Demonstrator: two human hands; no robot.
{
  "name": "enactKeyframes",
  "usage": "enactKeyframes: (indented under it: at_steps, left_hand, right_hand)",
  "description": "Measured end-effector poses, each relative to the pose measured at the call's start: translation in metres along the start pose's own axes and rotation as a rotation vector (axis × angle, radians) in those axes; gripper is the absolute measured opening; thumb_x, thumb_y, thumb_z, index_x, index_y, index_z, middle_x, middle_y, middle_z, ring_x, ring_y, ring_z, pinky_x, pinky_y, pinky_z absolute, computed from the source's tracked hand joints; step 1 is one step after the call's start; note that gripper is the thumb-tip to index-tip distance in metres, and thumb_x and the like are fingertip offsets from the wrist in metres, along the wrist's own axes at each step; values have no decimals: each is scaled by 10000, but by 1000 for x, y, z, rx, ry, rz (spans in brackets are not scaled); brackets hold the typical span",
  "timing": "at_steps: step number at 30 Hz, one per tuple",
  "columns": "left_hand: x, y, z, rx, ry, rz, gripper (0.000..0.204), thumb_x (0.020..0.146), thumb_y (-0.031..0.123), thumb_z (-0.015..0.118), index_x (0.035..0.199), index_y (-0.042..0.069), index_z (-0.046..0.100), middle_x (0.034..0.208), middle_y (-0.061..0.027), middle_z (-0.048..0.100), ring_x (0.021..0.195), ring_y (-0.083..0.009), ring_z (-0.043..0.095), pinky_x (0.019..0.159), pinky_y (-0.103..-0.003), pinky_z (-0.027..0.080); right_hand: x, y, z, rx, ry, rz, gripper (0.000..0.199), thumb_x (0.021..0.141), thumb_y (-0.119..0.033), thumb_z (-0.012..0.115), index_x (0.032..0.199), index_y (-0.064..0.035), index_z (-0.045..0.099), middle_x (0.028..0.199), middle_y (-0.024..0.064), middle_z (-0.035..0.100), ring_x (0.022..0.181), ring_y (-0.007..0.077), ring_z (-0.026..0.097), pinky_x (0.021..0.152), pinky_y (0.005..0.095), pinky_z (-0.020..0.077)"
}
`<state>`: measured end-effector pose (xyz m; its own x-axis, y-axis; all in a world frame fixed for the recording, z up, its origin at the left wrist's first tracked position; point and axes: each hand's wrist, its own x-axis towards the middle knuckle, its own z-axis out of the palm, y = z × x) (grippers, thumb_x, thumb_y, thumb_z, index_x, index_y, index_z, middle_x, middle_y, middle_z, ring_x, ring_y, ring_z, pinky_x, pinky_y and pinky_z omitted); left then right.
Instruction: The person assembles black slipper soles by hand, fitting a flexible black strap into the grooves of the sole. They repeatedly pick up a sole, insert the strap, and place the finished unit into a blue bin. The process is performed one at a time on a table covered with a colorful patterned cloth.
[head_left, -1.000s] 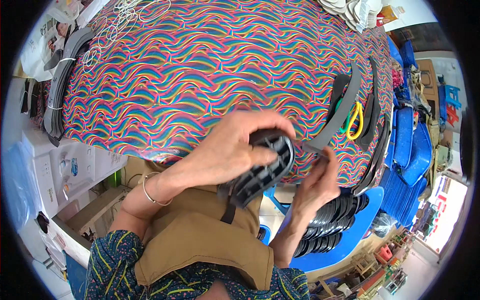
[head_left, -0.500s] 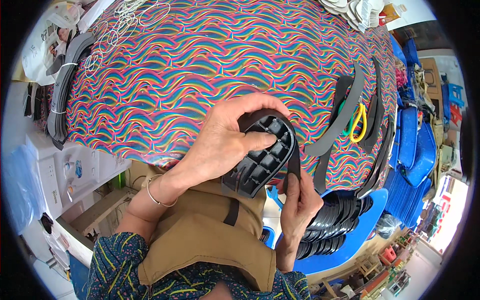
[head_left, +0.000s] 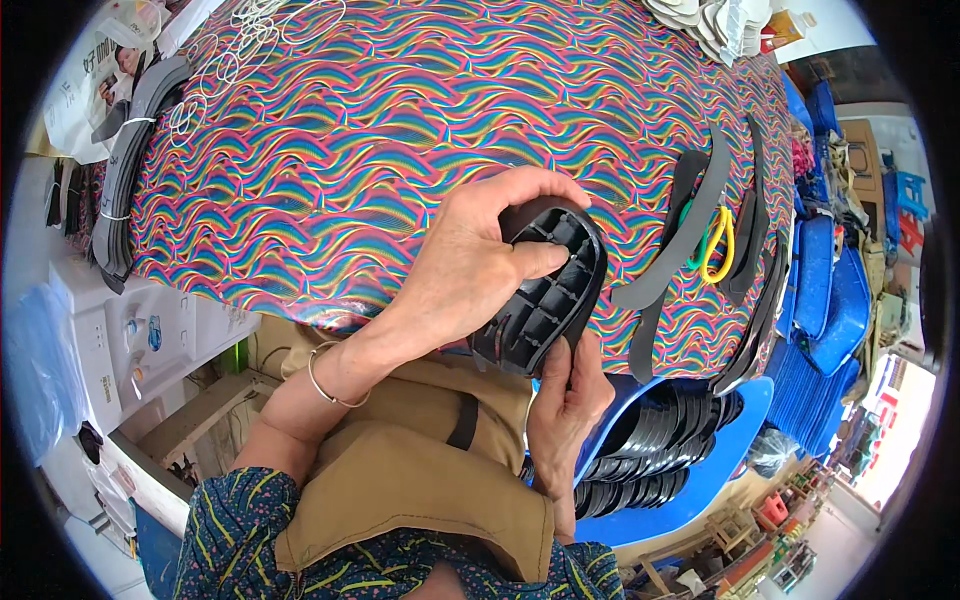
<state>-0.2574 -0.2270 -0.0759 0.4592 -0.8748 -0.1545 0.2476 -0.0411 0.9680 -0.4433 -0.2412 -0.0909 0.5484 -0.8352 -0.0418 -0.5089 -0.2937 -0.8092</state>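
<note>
My left hand (head_left: pixel 462 262) is closed round the toe or heel end of a black shoe sole (head_left: pixel 535 298), the thumb pressed inside on its gridded hollow face. A dark strip (head_left: pixel 594 297) runs along the sole's right edge, lying against it. Lower down, my right hand (head_left: pixel 568 398) pinches the strip by the sole's side with thumb and fingers; its fingertips are partly hidden. The sole is tilted above the near edge of the patterned tabletop (head_left: pixel 400 120).
Loose grey and black strips (head_left: pixel 680 245) lie on the right, by yellow-handled scissors (head_left: pixel 718 245). A tied strip bundle (head_left: pixel 125 180) sits at the left edge, white cord (head_left: pixel 240 45) behind it. Below right, a blue tray (head_left: pixel 700 480) holds several stacked black soles (head_left: pixel 660 430).
The strip, which stood away from the sole's lower right side, now lies against it. My right hand has moved left and in to the sole. The sole has shifted slightly up and right.
</note>
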Motion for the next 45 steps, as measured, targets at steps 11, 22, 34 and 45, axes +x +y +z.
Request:
enactKeyframes:
  at_steps: [11,22,34,45]
  left_hand:
    - [-6,7,15,-1,113,104,348,796,-46,655,1137,21,633,1033,-39,659,966,-130,642,873,-271,513]
    - [-16,-1,24,47,188,308,292,883,13,648,1172,4,609,1043,-68,670,961,-133,652,841,-271,520]
    - [-27,5,22,409,211,714,281,829,-43,704,1103,-26,638,1003,-139,698,892,-214,695,770,-296,545]
    - [-23,-4,13,15,238,635,332,851,-19,723,1160,0,602,1036,-86,680,901,-123,661,764,-243,526]
  right_hand:
    - [-2,4,-1,256,-97,179,361,961,57,468,1319,52,520,1151,182,656,1006,173,622,856,309,489]
    - [3,3,-14,563,-210,214,421,986,37,473,1407,55,450,1278,111,605,1124,143,567,967,282,439]
    - [0,-5,-23,670,-219,194,477,983,10,502,1439,84,383,1324,127,576,1168,159,565,987,293,451]
    - [6,-19,-23,1205,-153,331,524,996,-186,545,1417,95,412,1356,173,573,1225,243,575,1051,362,441]
